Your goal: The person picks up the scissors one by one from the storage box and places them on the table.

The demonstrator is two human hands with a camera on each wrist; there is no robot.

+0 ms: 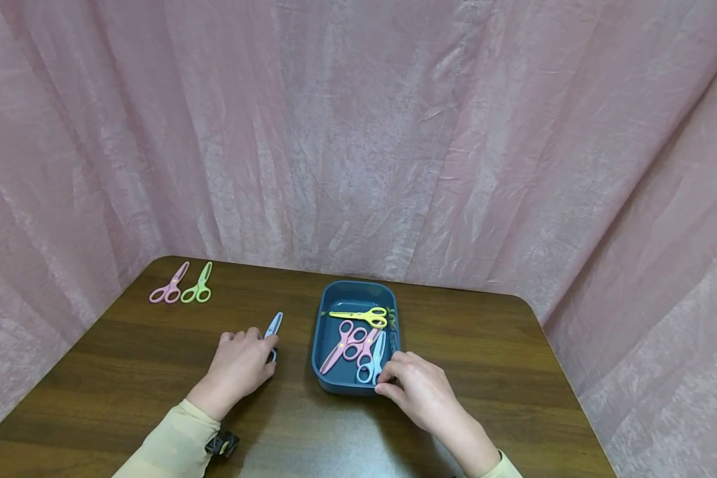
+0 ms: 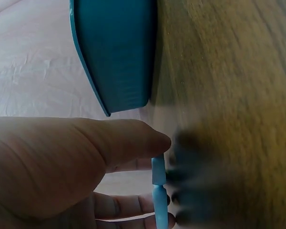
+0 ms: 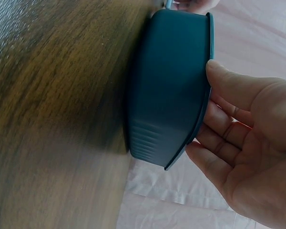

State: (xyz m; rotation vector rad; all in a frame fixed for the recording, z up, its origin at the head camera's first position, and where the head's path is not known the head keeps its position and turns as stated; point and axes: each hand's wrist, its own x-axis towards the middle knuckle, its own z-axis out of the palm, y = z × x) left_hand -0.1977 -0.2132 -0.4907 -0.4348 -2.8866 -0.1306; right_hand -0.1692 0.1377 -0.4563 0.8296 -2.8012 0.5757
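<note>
My left hand (image 1: 241,362) pinches a pair of blue scissors (image 1: 274,323) left of the dark blue box (image 1: 343,388), thumb on one side and fingers on the other. In the left wrist view, the scissors (image 2: 159,205) appear edge-on, close over the table. At the box's near right corner, my right hand (image 1: 418,388) holds the rim, its thumb on the near side in the right wrist view. Inside the box lie yellow scissors (image 1: 356,317), two pink scissors (image 1: 334,355) and light blue scissors (image 1: 379,352), whose handle is partly hidden by my right fingers.
Pink scissors (image 1: 176,282) and green scissors (image 1: 203,282) lie side by side at the table's far left. The brown wooden table (image 1: 484,332) has rounded far corners. Pink curtains (image 1: 364,133) hang behind it and at both sides.
</note>
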